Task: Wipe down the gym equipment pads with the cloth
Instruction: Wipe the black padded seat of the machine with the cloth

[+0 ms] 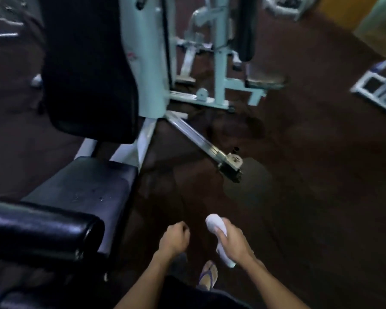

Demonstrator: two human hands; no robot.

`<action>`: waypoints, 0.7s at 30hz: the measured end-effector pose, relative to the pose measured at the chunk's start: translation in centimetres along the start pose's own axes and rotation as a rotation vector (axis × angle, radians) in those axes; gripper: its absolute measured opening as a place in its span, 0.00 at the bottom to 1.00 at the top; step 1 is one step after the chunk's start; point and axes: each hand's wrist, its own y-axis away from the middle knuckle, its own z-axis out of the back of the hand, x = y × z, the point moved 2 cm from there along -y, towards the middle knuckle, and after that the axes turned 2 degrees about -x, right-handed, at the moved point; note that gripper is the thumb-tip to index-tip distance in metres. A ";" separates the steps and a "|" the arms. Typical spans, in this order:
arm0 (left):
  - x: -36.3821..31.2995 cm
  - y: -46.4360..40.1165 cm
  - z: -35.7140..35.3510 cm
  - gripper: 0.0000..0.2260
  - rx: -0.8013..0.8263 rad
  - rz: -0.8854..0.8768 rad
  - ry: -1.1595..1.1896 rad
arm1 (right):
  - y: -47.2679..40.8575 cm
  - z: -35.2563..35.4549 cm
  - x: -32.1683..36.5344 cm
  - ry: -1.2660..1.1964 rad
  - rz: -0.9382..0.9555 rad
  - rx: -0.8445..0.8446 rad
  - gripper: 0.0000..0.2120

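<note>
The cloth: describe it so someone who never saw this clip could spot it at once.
Start at the pale blue machine frame with its black pads, then drop to the bottom centre of the head view, where two bare hands hang over the dark floor. The cloth is the white roll in the right hand's grip, sticking out at both ends. It is the only white thing between the hands.

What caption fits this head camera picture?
Right hand grips a white cloth beside the black seat pad, left hand empty.
</note>
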 end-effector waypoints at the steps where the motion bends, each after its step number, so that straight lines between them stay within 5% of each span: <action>1: -0.1 -0.8 0.6 0.11 -0.015 0.043 0.041 | -1.8 0.5 1.1 0.017 0.031 0.044 0.18; 21: 8.9 -14.1 20.7 0.10 -0.644 0.663 0.504 | -28.6 -10.5 31.9 0.538 0.583 0.667 0.18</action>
